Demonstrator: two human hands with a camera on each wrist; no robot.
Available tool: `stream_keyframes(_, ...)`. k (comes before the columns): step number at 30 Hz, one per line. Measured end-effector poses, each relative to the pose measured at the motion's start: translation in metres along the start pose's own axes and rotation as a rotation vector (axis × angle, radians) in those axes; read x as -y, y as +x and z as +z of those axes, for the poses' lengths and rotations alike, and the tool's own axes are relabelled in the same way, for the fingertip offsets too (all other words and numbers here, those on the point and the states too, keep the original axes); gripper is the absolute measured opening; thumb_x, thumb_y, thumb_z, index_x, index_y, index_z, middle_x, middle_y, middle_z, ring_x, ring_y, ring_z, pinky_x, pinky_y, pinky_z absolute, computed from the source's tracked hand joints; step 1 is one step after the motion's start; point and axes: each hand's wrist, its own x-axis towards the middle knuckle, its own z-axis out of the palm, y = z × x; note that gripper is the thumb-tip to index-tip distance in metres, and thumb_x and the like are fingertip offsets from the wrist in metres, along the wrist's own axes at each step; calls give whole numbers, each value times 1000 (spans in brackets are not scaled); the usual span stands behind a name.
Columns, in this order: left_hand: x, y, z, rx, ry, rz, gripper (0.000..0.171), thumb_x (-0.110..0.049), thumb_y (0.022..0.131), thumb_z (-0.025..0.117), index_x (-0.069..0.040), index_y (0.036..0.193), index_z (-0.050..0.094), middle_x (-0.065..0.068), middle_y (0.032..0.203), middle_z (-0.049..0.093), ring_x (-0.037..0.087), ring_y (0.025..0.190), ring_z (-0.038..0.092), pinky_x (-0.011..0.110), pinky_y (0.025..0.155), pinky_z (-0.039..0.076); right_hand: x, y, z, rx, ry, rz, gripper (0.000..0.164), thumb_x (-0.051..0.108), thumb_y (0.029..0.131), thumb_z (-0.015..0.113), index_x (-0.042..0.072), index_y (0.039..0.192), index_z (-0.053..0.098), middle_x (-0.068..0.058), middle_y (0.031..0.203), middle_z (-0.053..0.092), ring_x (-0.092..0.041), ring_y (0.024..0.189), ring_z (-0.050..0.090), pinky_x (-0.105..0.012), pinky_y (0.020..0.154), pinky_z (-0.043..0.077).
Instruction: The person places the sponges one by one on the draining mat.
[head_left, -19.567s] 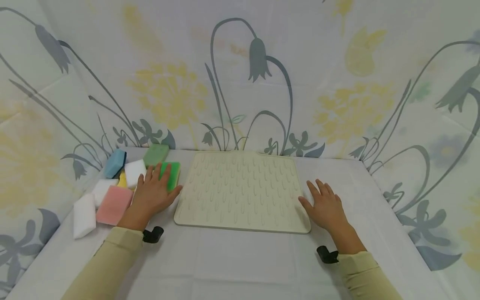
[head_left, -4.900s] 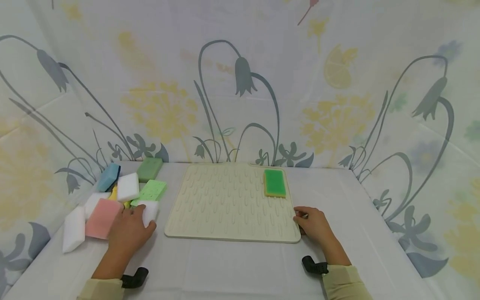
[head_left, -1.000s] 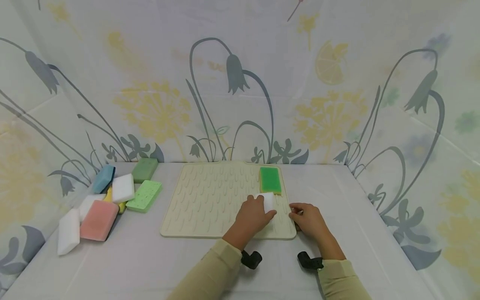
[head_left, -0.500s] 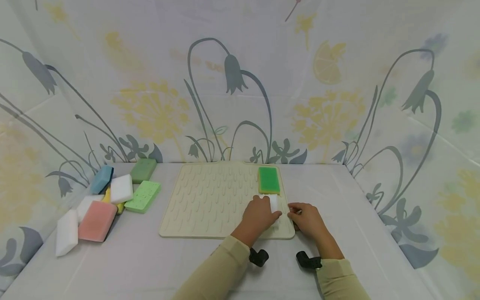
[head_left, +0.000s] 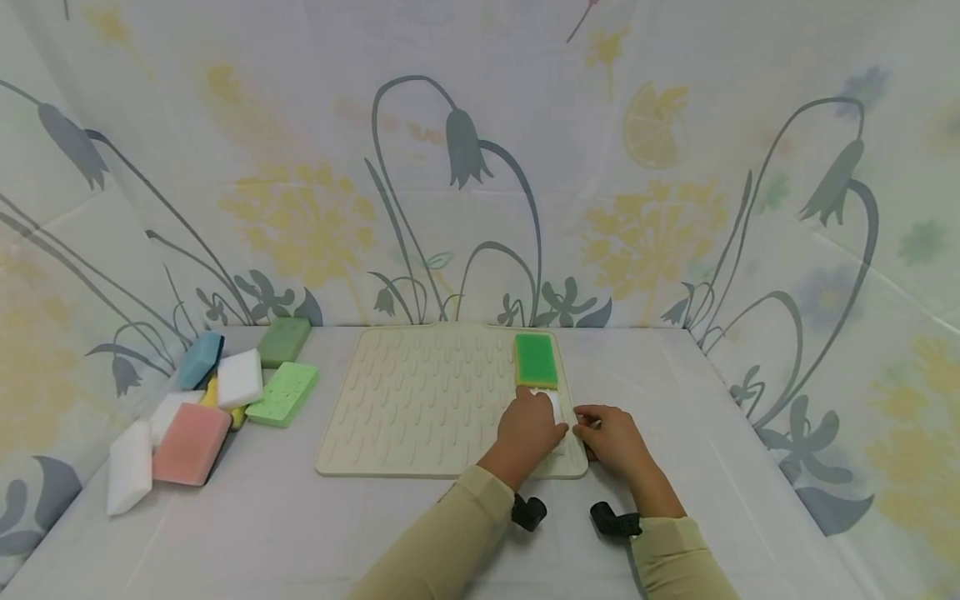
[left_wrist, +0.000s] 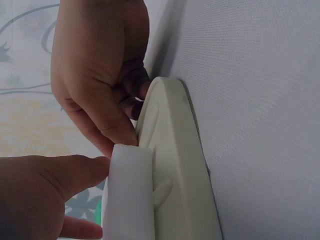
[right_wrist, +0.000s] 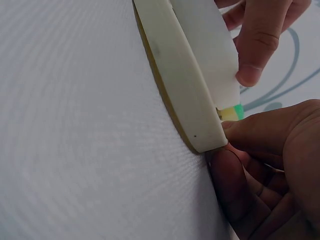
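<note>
A cream drying mat (head_left: 420, 400) with raised ridges lies on the white cloth. On its far right corner sits a green-and-yellow sponge (head_left: 536, 360). Just nearer than that is a white sponge (left_wrist: 131, 195), lying on the mat and mostly covered by my left hand (head_left: 527, 429) in the head view. My left hand holds this white sponge, its thumb against the sponge's upper side. At the mat's right edge my right hand (head_left: 618, 442) pinches the rim between thumb and fingers, as the right wrist view shows.
Left of the mat lies a loose pile: a pale green sponge (head_left: 283, 395), a dark green one (head_left: 284, 342), a blue one (head_left: 200, 360), a pink one (head_left: 192, 443) and several white ones (head_left: 130, 468). A patterned cloth (head_left: 480, 167) hangs behind.
The green-and-yellow sponge went from the pile to the mat. My left hand then brought the white sponge over and moved it slightly right, below the green one. My right hand stays at the rim.
</note>
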Motion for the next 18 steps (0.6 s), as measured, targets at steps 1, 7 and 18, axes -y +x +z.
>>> stream_keyframes(1, 0, 0, 0, 2, 4, 1, 51, -49, 87, 67, -2, 109, 67, 13, 105, 61, 19, 75, 65, 29, 63, 54, 1, 0, 0, 1, 2, 2, 37, 13, 90, 65, 1, 124, 64, -9, 100, 68, -12, 72, 61, -27, 55, 48)
stream_keyframes(7, -2, 0, 0, 8, 4, -11, 51, -49, 88, 66, -3, 108, 68, 13, 107, 61, 18, 74, 65, 28, 62, 54, 2, 1, 0, 7, -1, 12, 37, 14, 90, 64, 1, 124, 64, -8, 99, 68, -10, 70, 60, -26, 54, 48)
stream_keyframes(18, 6, -10, -2, -6, -28, 22, 54, -53, 91, 59, -6, 118, 62, 13, 113, 54, 21, 82, 63, 31, 64, 53, 2, 1, 0, -1, -37, 12, 36, 16, 89, 64, 2, 123, 65, -8, 98, 68, -12, 74, 60, -26, 58, 46)
